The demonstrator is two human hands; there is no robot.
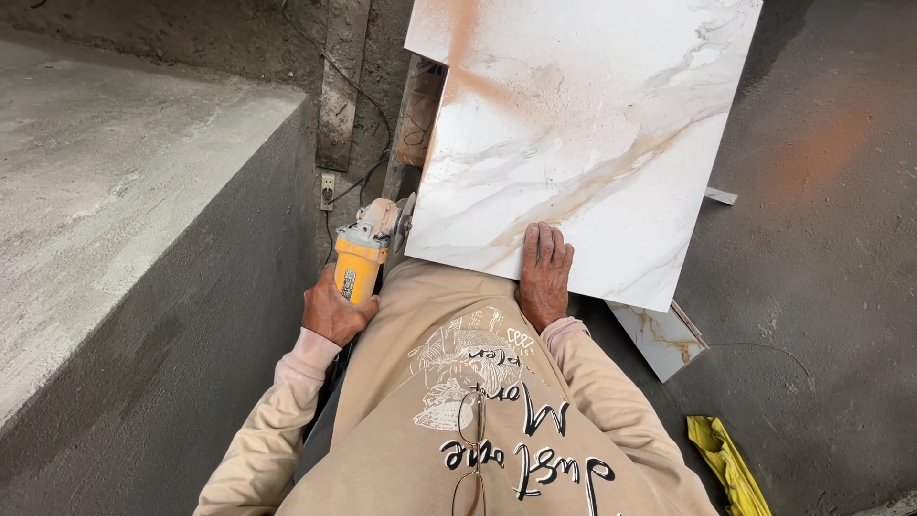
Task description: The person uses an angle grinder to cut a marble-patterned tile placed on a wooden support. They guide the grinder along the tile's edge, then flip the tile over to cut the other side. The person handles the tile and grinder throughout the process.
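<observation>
Marble-patterned white ceramic, veined in tan and dusted with orange powder, is filling the upper middle of the view: a large square tile (583, 134) is lying flat and slightly skewed, straight ahead of the person and just past their chest. The right hand (544, 277) is pressing palm-down on the tile's near edge, fingers spread flat and pointing away from the body, gripping nothing. The left hand (334, 311) is wrapping tight around the yellow body of an angle grinder (368, 247), whose long axis is running forward and a little rightward — its disc end is sitting right at the tile's left edge, touching it or nearly so; the exact contact is hard to tell. So the tile's left side is running away from the person in line with the tool, and the left hand is the nearer one to that edge. A smaller tile offcut (664, 336) is lying under the near right corner, a yellow cloth (728, 465) is crumpled on the grey floor to the right, and a concrete ledge (124, 210) is rising on the left.
</observation>
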